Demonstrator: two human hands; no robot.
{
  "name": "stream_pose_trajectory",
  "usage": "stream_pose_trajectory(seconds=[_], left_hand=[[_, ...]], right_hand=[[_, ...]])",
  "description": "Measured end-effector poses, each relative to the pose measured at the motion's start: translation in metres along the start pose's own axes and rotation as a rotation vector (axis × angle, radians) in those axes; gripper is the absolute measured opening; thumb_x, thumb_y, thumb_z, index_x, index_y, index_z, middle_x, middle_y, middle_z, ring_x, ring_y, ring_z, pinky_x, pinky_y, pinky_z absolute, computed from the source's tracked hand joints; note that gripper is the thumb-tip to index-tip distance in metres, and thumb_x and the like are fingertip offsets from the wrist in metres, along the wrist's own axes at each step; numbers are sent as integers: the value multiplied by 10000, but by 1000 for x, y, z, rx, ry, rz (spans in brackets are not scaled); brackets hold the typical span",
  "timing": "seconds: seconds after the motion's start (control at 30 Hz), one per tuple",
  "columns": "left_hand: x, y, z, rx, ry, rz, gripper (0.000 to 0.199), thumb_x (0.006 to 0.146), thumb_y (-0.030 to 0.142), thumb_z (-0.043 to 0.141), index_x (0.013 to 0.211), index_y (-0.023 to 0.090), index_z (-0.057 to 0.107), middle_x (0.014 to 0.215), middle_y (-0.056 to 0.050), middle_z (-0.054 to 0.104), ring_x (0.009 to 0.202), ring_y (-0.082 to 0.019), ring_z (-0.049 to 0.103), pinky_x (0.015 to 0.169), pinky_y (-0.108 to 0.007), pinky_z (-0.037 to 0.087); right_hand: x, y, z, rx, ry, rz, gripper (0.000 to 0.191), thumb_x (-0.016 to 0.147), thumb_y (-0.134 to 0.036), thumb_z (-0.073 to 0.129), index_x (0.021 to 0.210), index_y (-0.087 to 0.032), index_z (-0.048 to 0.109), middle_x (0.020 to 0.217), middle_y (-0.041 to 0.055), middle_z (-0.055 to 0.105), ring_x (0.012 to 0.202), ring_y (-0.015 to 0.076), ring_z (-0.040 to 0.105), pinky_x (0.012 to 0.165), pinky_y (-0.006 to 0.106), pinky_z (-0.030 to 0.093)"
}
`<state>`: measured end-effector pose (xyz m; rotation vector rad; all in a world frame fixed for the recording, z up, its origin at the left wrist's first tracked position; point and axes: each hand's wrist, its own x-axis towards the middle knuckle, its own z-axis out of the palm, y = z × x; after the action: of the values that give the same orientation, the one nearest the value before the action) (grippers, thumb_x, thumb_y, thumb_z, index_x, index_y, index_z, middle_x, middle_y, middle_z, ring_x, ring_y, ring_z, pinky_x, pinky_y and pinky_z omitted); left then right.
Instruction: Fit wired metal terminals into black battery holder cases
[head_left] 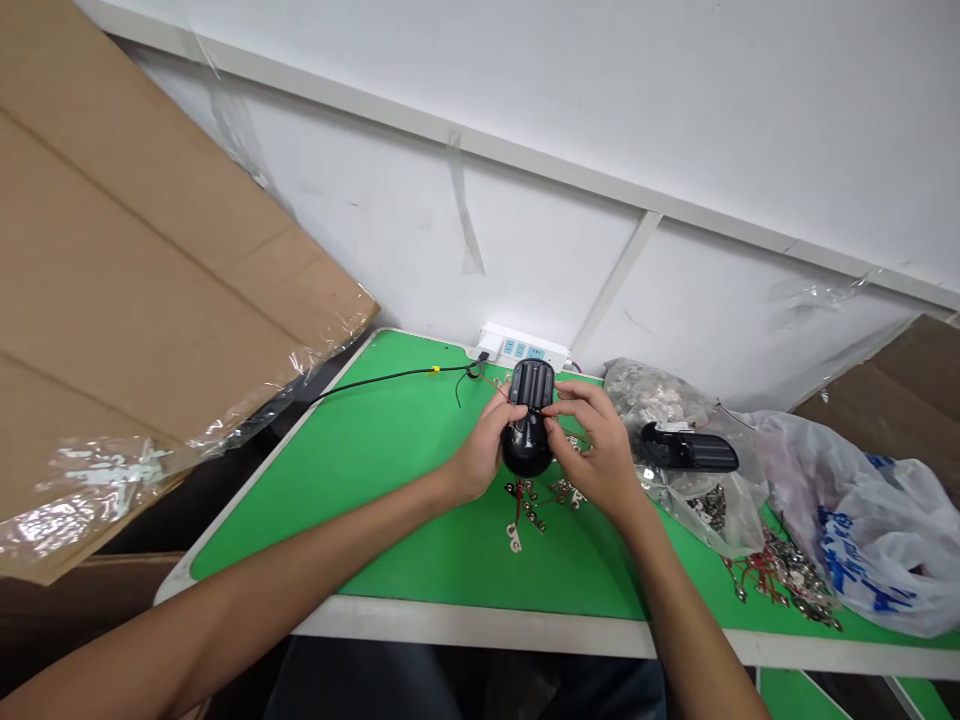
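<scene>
A: What's furthest left?

B: A sheet of brown cardboard [135, 270] wrapped in clear plastic, leaning in over the tabletop [465, 628], which is covered by a green mat [300, 490].

A: And on the mat?

B: A black cable [382, 378] with a yellow marker [434, 369] runs along to just beside a white power strip [521, 347] at the back edge.

A: The hands?

B: Both hold a black battery case [531, 393] with a rounded black end [526, 447] over the middle of the mat. The left hand's [476, 450] fingers [499, 405] curl around its side. The right hand's [592, 445] fingers [559, 408] press together and pinch its edge, though I can't tell whether a wire lies between them.

A: Below them?

B: Metal tabs with red wires [529, 505] lie loose on the mat.

A: Further right?

B: A clear bag of metal pieces [645, 395] with a second black battery case [690, 447] resting on it, then a tangle of wired tabs [784, 580], and a white plastic bag with blue print [862, 530].
</scene>
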<state>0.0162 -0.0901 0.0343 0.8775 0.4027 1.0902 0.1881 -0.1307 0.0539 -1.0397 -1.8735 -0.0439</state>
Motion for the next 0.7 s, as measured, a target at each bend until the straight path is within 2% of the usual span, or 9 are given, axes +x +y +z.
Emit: stream_pose_trajectory(seconds=[0.17, 0.33, 0.53, 0.7], left_hand=[[4, 0, -2, 14, 10, -13, 454, 848, 311, 723, 1287, 207, 676, 1096, -28, 736, 996, -205, 640, 871, -287, 489], [7, -1, -4, 70, 23, -30, 515, 810, 300, 773, 1304, 201, 664, 1083, -21, 725, 920, -182, 635, 834, -280, 491], [9, 1, -4, 98, 17, -49, 551, 800, 283, 830, 1316, 193, 661, 1127, -35, 739, 964, -187, 665, 891, -298, 523], [7, 4, 1, 33, 41, -106, 579, 791, 281, 834, 1331, 190, 644, 1127, -49, 754, 899, -180, 695, 811, -298, 563]], right_hand=[[-1, 4, 3, -21, -15, 1, 158, 1000, -194, 651, 1130, -263, 710, 1325, 128, 647, 1298, 294, 643, 1097, 563, 564], [-3, 10, 6, -22, -9, -7, 142, 1008, -208, 650, 1109, -266, 732, 1313, 124, 648, 1253, 290, 659, 1063, 555, 584], [-2, 7, 5, -12, 5, -2, 135, 1010, -206, 659, 1097, -262, 745, 1295, 124, 656, 1250, 276, 662, 1060, 527, 584], [0, 8, 5, 56, 45, 55, 95, 980, -209, 701, 1042, -261, 751, 1267, 100, 672, 1250, 264, 664, 1074, 497, 563]])
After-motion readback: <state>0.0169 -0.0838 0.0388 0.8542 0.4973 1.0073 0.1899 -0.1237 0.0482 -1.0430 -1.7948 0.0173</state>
